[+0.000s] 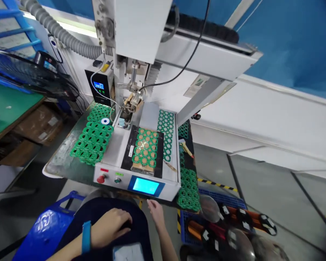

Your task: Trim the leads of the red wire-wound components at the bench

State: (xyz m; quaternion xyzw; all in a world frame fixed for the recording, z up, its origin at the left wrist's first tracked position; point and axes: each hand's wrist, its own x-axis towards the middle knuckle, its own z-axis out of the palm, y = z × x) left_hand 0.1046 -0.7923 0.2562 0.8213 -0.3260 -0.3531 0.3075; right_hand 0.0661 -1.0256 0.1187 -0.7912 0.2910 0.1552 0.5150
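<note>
My left hand (111,225), with a blue band (86,237) at the wrist, rests on my dark-clothed lap. Its fingers bend loosely, the thumb stands apart, and no object shows in it. My right hand (155,212) is just below the front edge of a white benchtop machine (163,190), near its lit blue screen (145,185); its fingers point forward, seemingly holding nothing. On the machine's black fixture (159,154) lies a green circuit board panel (145,146) with round openings. The machine's tool head (132,103) stands behind and above that panel.
Stacked green panels (93,139) lie left of the machine, beside a small spool (105,121). More panels (188,190) lie at right. A red button (100,179) is on the front. A blue crate (186,232) with wrapped rolls stands lower right; a fan (29,76) stands left.
</note>
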